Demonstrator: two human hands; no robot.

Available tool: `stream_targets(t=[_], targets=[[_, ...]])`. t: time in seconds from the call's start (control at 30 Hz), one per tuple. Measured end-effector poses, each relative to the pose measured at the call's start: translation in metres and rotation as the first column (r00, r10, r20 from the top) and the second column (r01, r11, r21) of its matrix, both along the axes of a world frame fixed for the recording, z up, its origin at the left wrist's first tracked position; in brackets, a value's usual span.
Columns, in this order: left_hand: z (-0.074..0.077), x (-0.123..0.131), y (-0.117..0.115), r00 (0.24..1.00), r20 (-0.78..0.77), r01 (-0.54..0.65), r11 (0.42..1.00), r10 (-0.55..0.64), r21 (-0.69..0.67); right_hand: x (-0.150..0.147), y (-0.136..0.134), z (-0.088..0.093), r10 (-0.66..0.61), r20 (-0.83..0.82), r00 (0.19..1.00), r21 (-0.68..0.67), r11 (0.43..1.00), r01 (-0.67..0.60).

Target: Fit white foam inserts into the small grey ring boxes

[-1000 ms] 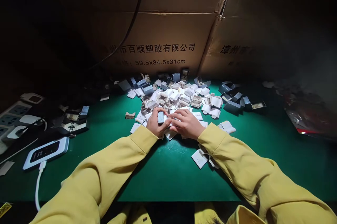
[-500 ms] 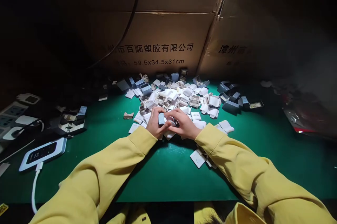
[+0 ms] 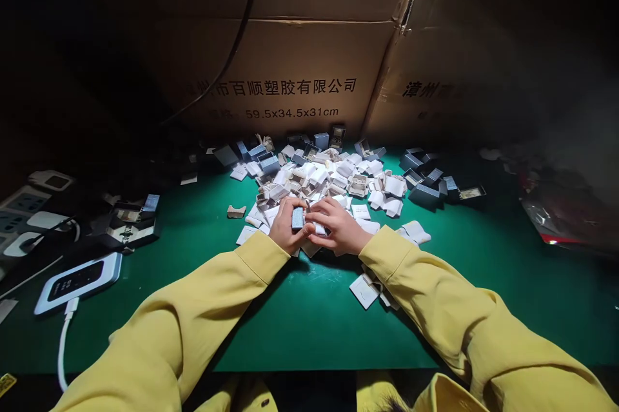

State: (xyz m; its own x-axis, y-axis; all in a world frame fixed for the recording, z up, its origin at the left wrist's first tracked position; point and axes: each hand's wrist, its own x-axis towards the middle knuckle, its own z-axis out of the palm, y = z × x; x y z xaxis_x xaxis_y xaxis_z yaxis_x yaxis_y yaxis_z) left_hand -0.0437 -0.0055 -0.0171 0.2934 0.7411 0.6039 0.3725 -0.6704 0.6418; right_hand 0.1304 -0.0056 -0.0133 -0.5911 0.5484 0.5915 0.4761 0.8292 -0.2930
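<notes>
My left hand is closed round a small grey-blue box, held upright between thumb and fingers. My right hand is pressed against it from the right, fingers curled on a small white piece that I cannot make out clearly. Both hands rest at the near edge of a heap of small white cards and cream inserts on the green mat. Yellow sleeves cover both arms.
Dark grey-blue box shells lie right of the heap, more of them behind it. Loose white cards sit under my right forearm. A white device with a cable and power strips are at left. Cardboard cartons wall the back.
My right hand has closed in on the left hand and the box, its fingers now curled against it. The box has shifted slightly right.
</notes>
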Motion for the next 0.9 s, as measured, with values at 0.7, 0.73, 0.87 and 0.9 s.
stream_targets(t=[0.7,0.73,0.87,0.9], targets=[[-0.003,-0.002,0.000,0.996,0.039,-0.078,0.980,0.086,-0.181,-0.001,0.000,-0.001,-0.028,0.186,0.982,0.245,0.969,-0.019],[-0.003,-0.002,0.001,0.994,0.043,-0.091,0.976,0.102,-0.198,-0.001,0.000,0.000,-0.031,0.223,0.974,0.257,0.966,-0.028],[-0.002,-0.003,0.001,0.987,0.062,-0.131,0.960,0.151,-0.249,0.000,-0.001,0.004,-0.035,0.304,0.952,0.281,0.958,-0.054],[-0.002,-0.003,0.001,0.985,0.067,-0.135,0.959,0.156,-0.248,0.000,0.000,0.005,-0.038,0.306,0.951,0.282,0.958,-0.053]])
